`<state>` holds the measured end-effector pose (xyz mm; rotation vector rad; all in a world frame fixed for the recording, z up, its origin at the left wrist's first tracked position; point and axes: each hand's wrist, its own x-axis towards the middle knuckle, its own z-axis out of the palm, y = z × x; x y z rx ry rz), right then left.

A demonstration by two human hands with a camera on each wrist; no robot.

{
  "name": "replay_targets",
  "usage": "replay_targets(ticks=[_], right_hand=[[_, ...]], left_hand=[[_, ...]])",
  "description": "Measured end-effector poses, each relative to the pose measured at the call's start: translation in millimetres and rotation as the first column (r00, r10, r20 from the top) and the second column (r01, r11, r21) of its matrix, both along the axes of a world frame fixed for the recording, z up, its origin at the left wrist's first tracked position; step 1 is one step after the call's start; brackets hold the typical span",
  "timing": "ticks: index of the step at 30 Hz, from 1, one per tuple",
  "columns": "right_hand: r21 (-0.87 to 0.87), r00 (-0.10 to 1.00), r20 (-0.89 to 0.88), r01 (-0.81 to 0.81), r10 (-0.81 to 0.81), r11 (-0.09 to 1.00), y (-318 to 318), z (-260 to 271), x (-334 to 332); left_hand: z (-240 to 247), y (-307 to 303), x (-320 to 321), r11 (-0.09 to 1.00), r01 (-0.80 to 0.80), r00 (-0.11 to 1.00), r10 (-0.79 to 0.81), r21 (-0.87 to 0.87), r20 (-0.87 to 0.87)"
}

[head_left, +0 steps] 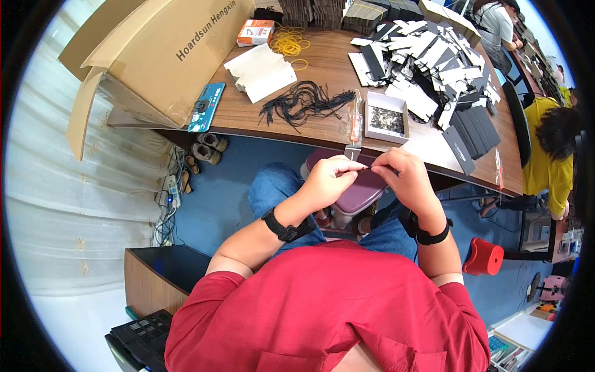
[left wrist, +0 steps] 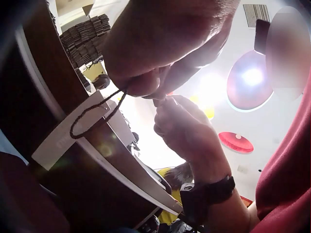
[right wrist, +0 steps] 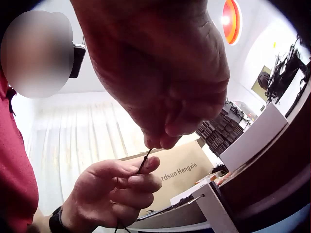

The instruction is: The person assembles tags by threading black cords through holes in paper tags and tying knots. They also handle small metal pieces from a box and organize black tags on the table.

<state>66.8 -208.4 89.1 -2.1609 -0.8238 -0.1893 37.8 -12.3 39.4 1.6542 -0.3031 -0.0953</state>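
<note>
Evidently the left hand [head_left: 333, 181] and right hand [head_left: 406, 178] face each other, each grip pinching black cord [right wrist: 145, 159]

Cardboard box [head_left: 180, 56], flaps open, left end of bench [head_left: 322, 56]. Pale curtain [head_left: 80, 198] at far left. Shoes [head_left: 209, 149] on blue floor [head_left: 229, 186], white power strip [head_left: 174, 191] near. Red stool [head_left: 484, 256] lower right. 1 person in yellow top [head_left: 540, 139], 1 in pale top [head_left: 496, 30], right side.

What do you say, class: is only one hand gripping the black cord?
No, the left hand and the right hand both pinch the black cord.
</note>
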Motion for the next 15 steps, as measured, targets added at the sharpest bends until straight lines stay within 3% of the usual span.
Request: replay_targets(ticks=[2,5,8,9,10,11,12,15], right_hand=[[0.045,0.998,-0.019,0.069,-0.068,0.997,-2.1,-3.9,-2.9],[0.075,0.983,0.001,0.184,-0.185,0.98,-1.8,-15.9,-10.8],[0.104,0.952,0.096,0.28,-0.29,0.954,1.6,-40.7,-19.2],[0.119,0.937,0.137,0.306,-0.321,0.945,3.1,-49.0,-21.7],[0.108,0.934,0.177,0.295,-0.311,0.949,5.7,-54.8,-25.8],[0.103,0.929,0.221,0.282,-0.298,0.954,9.8,-60.4,-30.1],[0.091,0.929,0.251,0.259,-0.274,0.962,14.2,-60.2,-33.8],[0.104,0.915,0.334,0.203,-0.227,0.974,17.8,-55.1,-34.4]], left_hand=[[0.8,3.2,5.6,0.985,-0.027,0.998,0.018,0.17,0.058],[-4.1,-0.9,7.9,0.924,-0.218,0.932,0.102,0.314,0.347],[-5.4,-2.5,12.1,0.915,-0.178,0.965,0.09,0.363,0.247],[-8.6,-1.1,15.7,0.996,-0.057,0.995,0.062,0.063,-0.072],[-13.8,1.3,19.9,0.963,-0.029,0.93,-0.072,-0.267,-0.36],[-16.4,2.7,22.1,0.824,-0.099,0.781,-0.284,-0.558,-0.556],[-13.8,-5.5,19.1,0.794,-0.162,0.76,-0.278,-0.586,-0.587],[-11.1,-16.9,11.6,0.94,-0.097,0.85,-0.093,-0.328,-0.519]])
